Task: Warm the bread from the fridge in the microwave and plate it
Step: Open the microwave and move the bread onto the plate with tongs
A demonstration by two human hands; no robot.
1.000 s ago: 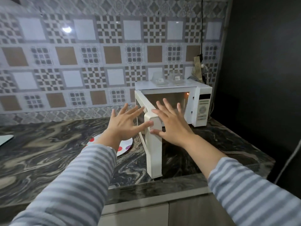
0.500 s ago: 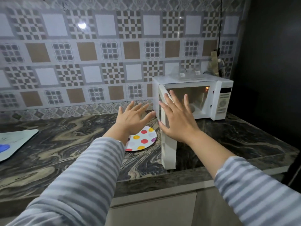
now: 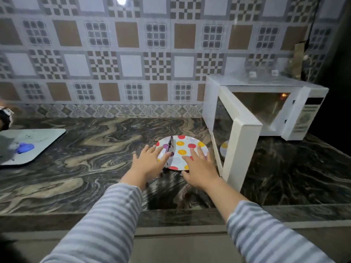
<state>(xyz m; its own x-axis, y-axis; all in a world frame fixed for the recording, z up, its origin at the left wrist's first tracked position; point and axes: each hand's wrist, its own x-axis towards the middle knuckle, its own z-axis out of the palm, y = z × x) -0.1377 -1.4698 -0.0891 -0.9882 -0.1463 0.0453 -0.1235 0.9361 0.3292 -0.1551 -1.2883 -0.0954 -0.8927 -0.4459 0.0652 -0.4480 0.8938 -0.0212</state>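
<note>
A white plate with coloured dots [image 3: 182, 149] lies on the dark marbled counter [image 3: 95, 149], just left of the microwave. The white microwave [image 3: 266, 103] stands at the right with its door [image 3: 241, 141] swung open toward me and its cavity lit. No bread is visible inside it or on the plate. My left hand [image 3: 148, 164] hovers over the plate's left edge with fingers spread. My right hand [image 3: 199, 166] is over the plate's near right edge, fingers also apart. Neither hand holds anything. A thin dark object [image 3: 170, 149] stands on the plate beside my left fingers; I cannot tell what it is.
A pale grey board [image 3: 32, 145] with a blue smear lies at the counter's left. The patterned tile wall [image 3: 133, 63] backs the counter. Clear small containers [image 3: 262, 73] sit on top of the microwave. A dark wall closes off the right side.
Both hands have left the microwave door and dropped left and down to the dotted plate. The view has shifted left and downward. The door stays open.
</note>
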